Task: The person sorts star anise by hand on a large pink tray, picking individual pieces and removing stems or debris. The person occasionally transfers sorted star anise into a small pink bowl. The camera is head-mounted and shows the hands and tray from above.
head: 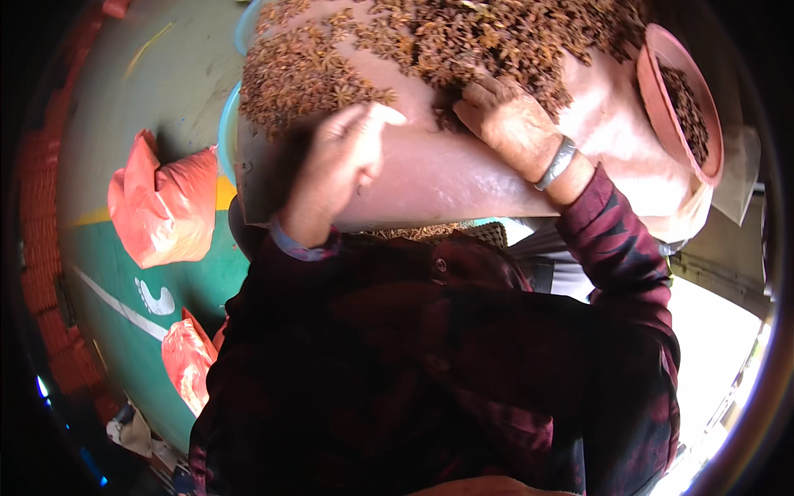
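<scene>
Dried star anise (pixel 496 37) lies in a large heap across the far side of a table with a pinkish, glossy cover (pixel 446 180). A second, flatter spread of star anise (pixel 298 74) covers the table's left part. My right hand (pixel 512 121), with a silver bangle at the wrist, rests at the near edge of the large heap, its fingers bent down among the pieces; what its fingertips hold is hidden. Blurred, my left hand (pixel 347 152) is raised by the near edge of the left spread, and whether anything is between its fingers cannot be made out.
A pink plastic basin (pixel 650 93) with small dark pieces stands at the table's right end. Blue rims of basins (pixel 228 133) show beside the left edge. Red plastic bags (pixel 167 208) stand on the green and grey floor at the left. Below the near edge is a container of brown pieces (pixel 415 232).
</scene>
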Motion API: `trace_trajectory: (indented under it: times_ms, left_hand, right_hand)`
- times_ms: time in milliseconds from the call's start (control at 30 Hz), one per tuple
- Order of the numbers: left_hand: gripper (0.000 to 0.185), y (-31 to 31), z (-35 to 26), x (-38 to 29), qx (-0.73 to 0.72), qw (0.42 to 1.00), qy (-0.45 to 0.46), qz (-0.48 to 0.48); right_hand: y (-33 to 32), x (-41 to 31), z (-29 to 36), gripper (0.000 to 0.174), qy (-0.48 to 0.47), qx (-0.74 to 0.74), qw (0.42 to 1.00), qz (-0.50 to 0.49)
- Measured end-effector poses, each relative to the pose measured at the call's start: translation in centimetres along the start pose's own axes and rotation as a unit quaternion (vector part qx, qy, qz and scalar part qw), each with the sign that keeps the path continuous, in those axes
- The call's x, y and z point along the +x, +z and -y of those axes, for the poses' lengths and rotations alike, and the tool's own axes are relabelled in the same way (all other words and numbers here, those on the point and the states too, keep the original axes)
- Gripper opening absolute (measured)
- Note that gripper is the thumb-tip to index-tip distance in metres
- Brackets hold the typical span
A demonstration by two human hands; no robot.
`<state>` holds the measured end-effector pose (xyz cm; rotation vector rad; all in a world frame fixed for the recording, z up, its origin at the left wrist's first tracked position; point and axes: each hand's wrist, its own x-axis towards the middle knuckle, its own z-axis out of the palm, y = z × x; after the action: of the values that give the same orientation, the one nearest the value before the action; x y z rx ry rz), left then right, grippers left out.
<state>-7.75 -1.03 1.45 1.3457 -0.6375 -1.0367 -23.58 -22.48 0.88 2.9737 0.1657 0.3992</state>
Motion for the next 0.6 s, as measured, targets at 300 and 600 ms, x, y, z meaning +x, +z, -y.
trace_trajectory:
  times_ms: [300, 600]
  left_hand:
    - [0.022, 3.1, 1.2, -1.0, -0.057, 0.993, -0.081, 0.061]
    - [0.031, 4.9, 1.7, 0.3, 0.055, 0.990, 0.131, 0.021]
  right_hand:
    - [0.3, 0.9, -1.6, 0.025, -0.138, -0.086, 0.985, 0.050]
    - [-2.9, -0.6, 3.2, 0.021, 0.018, 0.087, 0.990, -0.105]
